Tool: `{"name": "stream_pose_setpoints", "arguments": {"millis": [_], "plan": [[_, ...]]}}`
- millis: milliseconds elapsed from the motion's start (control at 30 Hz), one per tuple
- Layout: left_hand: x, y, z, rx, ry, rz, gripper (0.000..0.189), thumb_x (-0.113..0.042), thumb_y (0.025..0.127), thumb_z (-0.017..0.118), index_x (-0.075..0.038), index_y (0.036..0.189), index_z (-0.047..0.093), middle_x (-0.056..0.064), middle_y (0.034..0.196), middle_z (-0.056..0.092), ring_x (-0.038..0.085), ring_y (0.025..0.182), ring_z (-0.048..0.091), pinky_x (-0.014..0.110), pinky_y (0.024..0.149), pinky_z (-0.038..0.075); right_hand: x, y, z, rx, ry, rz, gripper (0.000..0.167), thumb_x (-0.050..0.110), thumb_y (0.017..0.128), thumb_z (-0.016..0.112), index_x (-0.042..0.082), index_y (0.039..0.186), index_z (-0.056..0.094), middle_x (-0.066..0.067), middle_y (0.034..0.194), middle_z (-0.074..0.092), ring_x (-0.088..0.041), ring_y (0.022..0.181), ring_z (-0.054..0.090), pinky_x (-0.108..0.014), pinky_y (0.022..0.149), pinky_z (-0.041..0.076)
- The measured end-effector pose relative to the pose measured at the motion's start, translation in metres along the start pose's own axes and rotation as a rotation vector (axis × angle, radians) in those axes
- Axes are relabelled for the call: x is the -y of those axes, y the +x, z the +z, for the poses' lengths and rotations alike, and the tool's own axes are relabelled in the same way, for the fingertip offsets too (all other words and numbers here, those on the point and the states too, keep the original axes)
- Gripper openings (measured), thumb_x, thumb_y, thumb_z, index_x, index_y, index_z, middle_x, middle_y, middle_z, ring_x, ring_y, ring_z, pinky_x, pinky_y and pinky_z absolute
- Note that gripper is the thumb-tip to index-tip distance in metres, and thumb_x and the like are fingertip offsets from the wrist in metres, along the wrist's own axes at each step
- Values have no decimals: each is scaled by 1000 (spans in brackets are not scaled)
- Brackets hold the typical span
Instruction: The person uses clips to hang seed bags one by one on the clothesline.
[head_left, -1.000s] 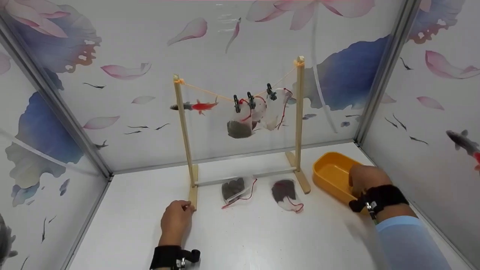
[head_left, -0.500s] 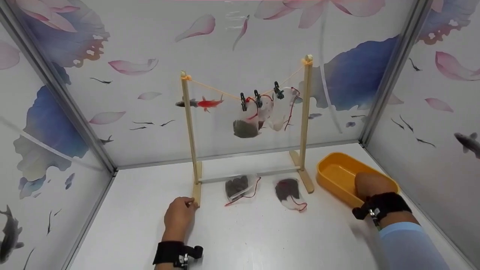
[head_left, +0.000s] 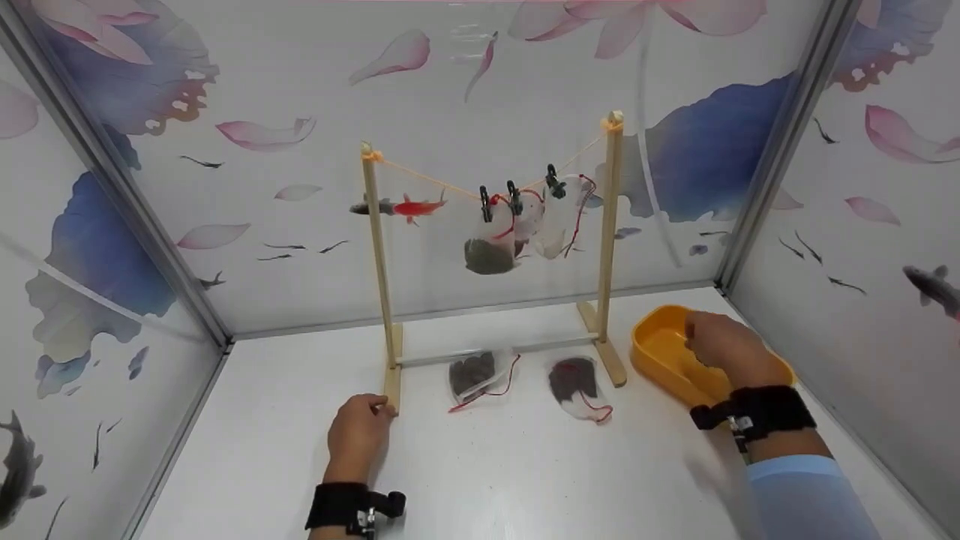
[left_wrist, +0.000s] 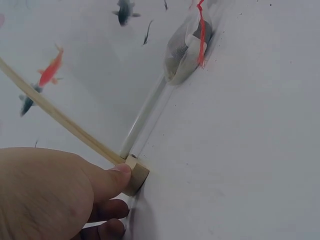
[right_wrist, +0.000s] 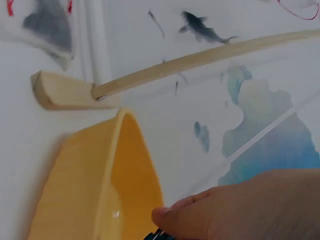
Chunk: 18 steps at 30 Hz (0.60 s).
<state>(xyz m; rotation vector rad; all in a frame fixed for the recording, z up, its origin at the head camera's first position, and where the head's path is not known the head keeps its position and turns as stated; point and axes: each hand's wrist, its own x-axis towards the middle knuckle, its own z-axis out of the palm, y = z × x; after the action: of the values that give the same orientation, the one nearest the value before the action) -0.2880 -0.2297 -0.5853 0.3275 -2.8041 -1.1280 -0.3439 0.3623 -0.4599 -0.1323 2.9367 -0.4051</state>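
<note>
My left hand pinches the end of the wooden foot of a small drying rack, thumb on top. Over the yellow plastic basket is my right hand, fingers curled. At its fingertips in the right wrist view, a black clip is partly visible, mostly hidden by the hand. From the rack's orange string, several black clips hold white mesh pouches with red cords. Two more dark-filled pouches lie on the table: one by the crossbar, another nearer the right foot.
The rack's left post and right post stand upright, joined by a white crossbar low down. Walls printed with fish and petals enclose the white table at the back and both sides.
My right hand has risen from inside the basket and shifted slightly left and away from me. The left hand stays on the rack's foot. The head view has shifted slightly.
</note>
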Motion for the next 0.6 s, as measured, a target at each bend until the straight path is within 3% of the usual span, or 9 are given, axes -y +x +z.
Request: {"name": "stream_pose_setpoints", "arguments": {"millis": [100, 267, 433, 600], "plan": [[-3, 0, -2, 4, 27, 15, 31, -20, 106, 80, -1, 132, 82, 15, 114, 81, 29, 103, 77, 47, 85, 62, 23, 2, -1, -103, 90, -19, 22, 18, 117, 62, -1, 129, 59, -23, 113, 75, -32, 92, 69, -47, 81, 58], [-19, -1, -8, -18, 35, 54, 34, -21, 106, 79, -1, 134, 81, 13, 114, 80, 25, 94, 74, 40, 76, 58, 74, 3, 9, -226, 378, -127, 34, 23, 118, 63, 3, 144, 52, -26, 129, 74, -32, 101, 76, -43, 85, 62], [-49, -11, -12, -11, -26, 158, 33, -27, 107, 80, -7, 134, 82, 7, 114, 78, 19, 92, 70, 34, 75, 55, 126, -2, 35, -259, 559, -236, 39, 19, 112, 73, 6, 145, 55, -20, 131, 76, -35, 116, 77, -49, 98, 66], [-80, -27, -10, 37, -82, 314, 31, -33, 107, 82, -14, 133, 84, 1, 112, 77, 16, 98, 69, 35, 79, 57, 172, -8, 66, -218, 566, -291, 33, 20, 105, 84, 9, 134, 71, -10, 123, 82, -30, 118, 79, -54, 105, 65]]}}
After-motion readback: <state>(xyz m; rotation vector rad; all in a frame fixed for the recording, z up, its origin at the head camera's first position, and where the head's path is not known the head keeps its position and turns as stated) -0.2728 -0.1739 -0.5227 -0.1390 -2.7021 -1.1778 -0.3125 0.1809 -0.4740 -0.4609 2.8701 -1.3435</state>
